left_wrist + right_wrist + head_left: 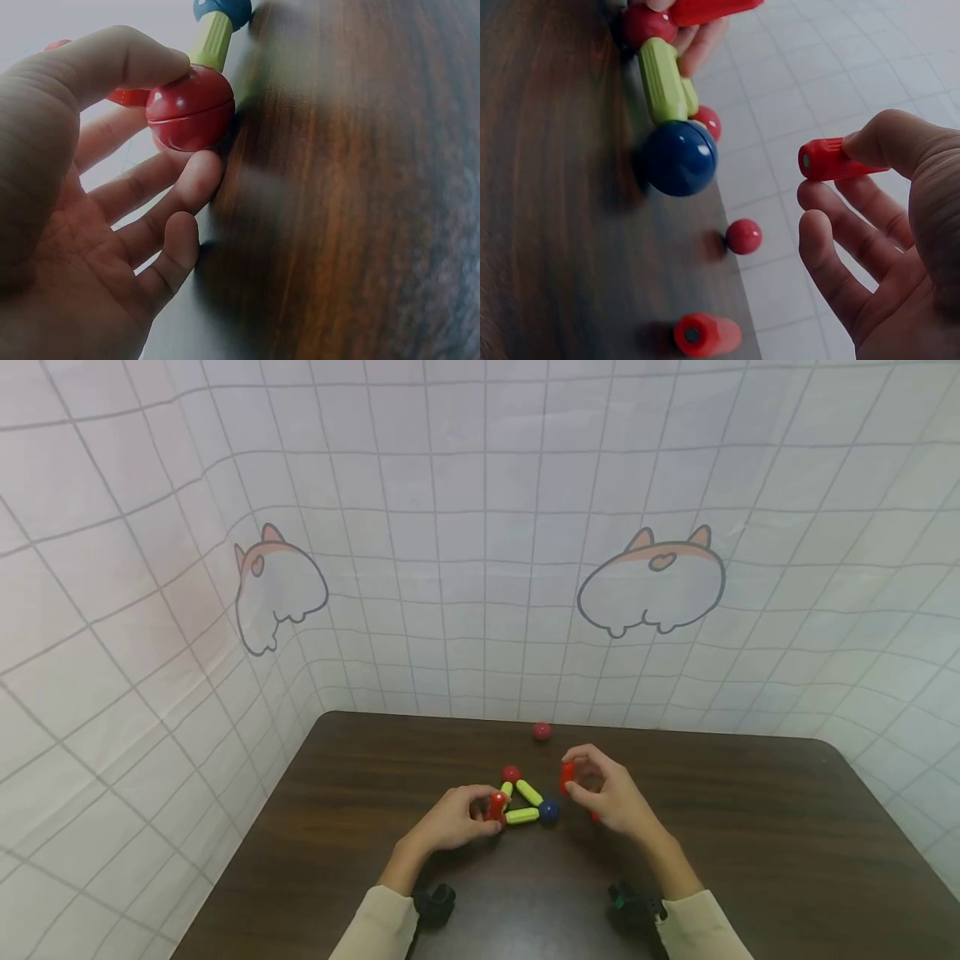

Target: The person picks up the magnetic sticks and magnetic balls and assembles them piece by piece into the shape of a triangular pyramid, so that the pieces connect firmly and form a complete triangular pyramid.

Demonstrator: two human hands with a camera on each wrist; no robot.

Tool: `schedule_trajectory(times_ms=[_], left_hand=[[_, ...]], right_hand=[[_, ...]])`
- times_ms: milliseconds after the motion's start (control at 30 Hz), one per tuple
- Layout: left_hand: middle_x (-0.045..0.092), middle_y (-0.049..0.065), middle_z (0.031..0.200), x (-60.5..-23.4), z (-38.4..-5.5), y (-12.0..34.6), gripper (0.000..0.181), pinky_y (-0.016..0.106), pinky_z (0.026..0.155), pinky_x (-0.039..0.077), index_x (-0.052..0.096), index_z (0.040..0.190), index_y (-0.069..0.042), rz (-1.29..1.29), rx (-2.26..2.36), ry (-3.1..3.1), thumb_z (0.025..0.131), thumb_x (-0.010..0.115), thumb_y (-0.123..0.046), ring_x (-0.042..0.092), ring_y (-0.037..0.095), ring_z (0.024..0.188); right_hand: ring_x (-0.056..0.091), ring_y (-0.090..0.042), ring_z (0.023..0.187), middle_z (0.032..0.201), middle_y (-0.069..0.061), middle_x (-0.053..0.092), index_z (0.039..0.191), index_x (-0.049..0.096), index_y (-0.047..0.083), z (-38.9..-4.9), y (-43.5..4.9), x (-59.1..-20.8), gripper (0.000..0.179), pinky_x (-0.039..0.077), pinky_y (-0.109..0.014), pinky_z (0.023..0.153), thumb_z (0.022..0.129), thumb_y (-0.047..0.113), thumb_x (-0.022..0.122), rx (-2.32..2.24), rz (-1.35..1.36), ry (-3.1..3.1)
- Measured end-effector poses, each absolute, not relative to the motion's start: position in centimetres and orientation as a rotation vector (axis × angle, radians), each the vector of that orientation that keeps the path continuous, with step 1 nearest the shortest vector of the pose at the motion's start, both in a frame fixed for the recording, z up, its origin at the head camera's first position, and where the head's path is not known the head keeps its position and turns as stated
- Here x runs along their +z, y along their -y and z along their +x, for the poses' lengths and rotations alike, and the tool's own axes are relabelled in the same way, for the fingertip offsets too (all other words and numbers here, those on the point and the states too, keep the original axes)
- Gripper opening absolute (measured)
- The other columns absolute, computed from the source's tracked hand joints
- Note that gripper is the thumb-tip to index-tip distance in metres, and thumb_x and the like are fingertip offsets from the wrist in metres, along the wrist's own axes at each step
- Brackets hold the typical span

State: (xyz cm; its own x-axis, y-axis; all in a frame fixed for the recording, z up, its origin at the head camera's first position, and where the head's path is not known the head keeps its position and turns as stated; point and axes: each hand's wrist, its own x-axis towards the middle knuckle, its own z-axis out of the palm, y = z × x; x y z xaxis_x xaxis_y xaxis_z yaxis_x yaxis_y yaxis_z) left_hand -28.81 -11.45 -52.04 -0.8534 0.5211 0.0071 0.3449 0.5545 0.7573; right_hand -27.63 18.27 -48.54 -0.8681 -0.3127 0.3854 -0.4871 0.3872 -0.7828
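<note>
Three lime-green rods [522, 816] lie on the table as a triangle, with balls at its corners. A blue ball [549, 812] forms the right corner and a red ball [511, 773] the far one. My left hand [448, 820] grips the red ball [191, 109] at the left corner between thumb and fingers. From that ball a red rod [497, 804] stands up, partly hidden by the hand in the left wrist view. Above the table, right of the triangle, my right hand [613, 795] pinches another red rod [829, 159] between thumb and fingers, apart from the blue ball.
A loose red ball [542, 731] lies near the table's far edge. Another red rod [707, 335] rests on the table, mostly hidden behind the right hand in the head view. A white gridded curtain [465, 610] hangs behind the dark wooden table [750, 827].
</note>
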Motion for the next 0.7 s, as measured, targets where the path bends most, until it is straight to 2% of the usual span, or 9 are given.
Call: schedule_trajectory(times_ms=[233, 533, 700], left_hand=[[0.065, -0.001, 0.086, -52.0, -28.8, 11.4, 0.034, 0.025, 0.057, 0.048, 0.070, 0.123, -0.017, 0.744, 1.195, -2.563, 0.091, 0.078, -0.025, 0.056, 0.010, 0.067], [0.066, -0.002, 0.087, -52.0, -28.8, 11.4, 0.035, 0.025, 0.057, 0.049, 0.070, 0.125, -0.019, 0.730, 1.189, -2.567, 0.091, 0.077, -0.026, 0.056, 0.009, 0.067], [0.065, -0.003, 0.085, -51.8, -28.7, 11.5, 0.035, 0.024, 0.056, 0.048, 0.070, 0.125, -0.019, 0.745, 1.202, -2.563, 0.091, 0.077, -0.023, 0.056, 0.008, 0.066]], right_hand=[[0.065, -0.019, 0.090, 0.101, -0.009, 0.072, 0.120, 0.060, 0.012, -27.5, -17.3, -48.9, 0.033, 0.053, -0.027, 0.067, 0.091, 0.001, 0.072, 1.468, 0.731, 2.487], [0.064, -0.013, 0.091, 0.100, -0.002, 0.070, 0.115, 0.060, 0.018, -27.5, -16.7, -49.5, 0.033, 0.053, -0.027, 0.068, 0.090, 0.001, 0.073, 1.423, 0.735, 2.532], [0.064, -0.018, 0.092, 0.100, 0.000, 0.068, 0.115, 0.060, 0.020, -27.6, -16.5, -49.7, 0.034, 0.052, -0.026, 0.065, 0.089, 0.001, 0.073, 1.408, 0.753, 2.540]])
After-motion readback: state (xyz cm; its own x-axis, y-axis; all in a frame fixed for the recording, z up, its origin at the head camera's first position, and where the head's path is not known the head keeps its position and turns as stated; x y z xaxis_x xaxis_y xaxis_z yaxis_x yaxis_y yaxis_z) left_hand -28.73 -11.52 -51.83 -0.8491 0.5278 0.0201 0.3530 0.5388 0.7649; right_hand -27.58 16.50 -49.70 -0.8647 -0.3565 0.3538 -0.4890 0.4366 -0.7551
